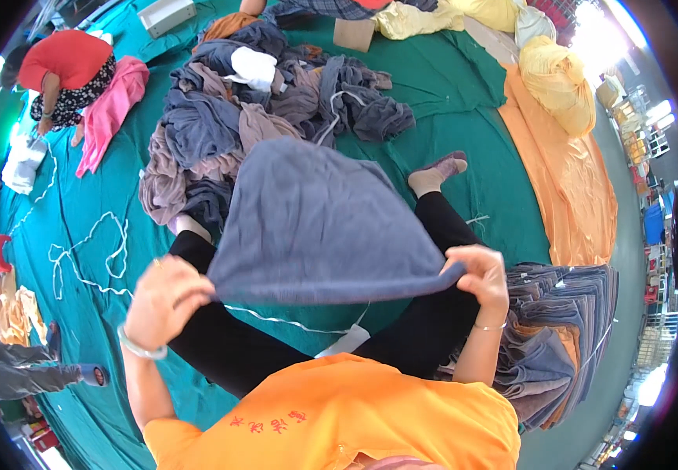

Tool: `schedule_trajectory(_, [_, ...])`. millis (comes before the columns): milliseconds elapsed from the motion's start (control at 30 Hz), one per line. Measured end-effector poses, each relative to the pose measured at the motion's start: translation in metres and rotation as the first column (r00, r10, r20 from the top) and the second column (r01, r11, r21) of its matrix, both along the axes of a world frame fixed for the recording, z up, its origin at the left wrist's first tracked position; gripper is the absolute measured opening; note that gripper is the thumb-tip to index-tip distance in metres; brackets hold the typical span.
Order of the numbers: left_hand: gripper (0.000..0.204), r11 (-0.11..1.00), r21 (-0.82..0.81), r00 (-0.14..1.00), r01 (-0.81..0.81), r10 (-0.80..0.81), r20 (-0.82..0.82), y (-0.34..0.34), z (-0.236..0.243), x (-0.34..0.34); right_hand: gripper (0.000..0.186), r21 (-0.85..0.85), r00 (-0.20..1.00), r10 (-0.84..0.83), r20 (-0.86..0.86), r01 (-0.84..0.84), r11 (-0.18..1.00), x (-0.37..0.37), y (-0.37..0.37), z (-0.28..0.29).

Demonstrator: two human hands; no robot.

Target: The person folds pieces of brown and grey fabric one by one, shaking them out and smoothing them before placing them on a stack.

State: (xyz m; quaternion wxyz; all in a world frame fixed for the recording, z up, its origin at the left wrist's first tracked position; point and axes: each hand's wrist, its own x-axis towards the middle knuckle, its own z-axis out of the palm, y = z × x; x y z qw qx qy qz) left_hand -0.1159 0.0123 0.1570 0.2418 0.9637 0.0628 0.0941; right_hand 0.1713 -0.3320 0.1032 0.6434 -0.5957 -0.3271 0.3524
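Observation:
A grey-blue cloth (pixel 315 219), perhaps a towel, is stretched out in front of me above my legs, its near edge pulled straight between both hands. My left hand (pixel 165 298) pinches the cloth's near left corner. With fingers curled round it, my right hand (pixel 478 276) grips the near right corner. The cloth's far part spreads toward a heap of crumpled grey, blue and mauve cloths (pixel 206 125) beyond my feet. At my right side lies a stack of folded grey cloths (pixel 562 290), with a few brown and orange ones among them.
Green sheeting (pixel 88 211) covers the floor where I sit. A loose white cord (pixel 112 251) lies on the left. A person in red (pixel 69 63) bends over pink cloth (pixel 116 110) at far left. Orange fabric (pixel 570 180) and a yellow bundle (pixel 558 86) lie on the right.

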Motion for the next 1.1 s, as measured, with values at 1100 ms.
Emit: schedule_trajectory(1100, [0.068,0.517,-0.57,0.758,-0.639,0.55,-0.351,0.183,-0.304,0.213,0.067,-0.467,0.443,0.268,0.855,0.436,0.769,-0.041,0.128,-0.16])
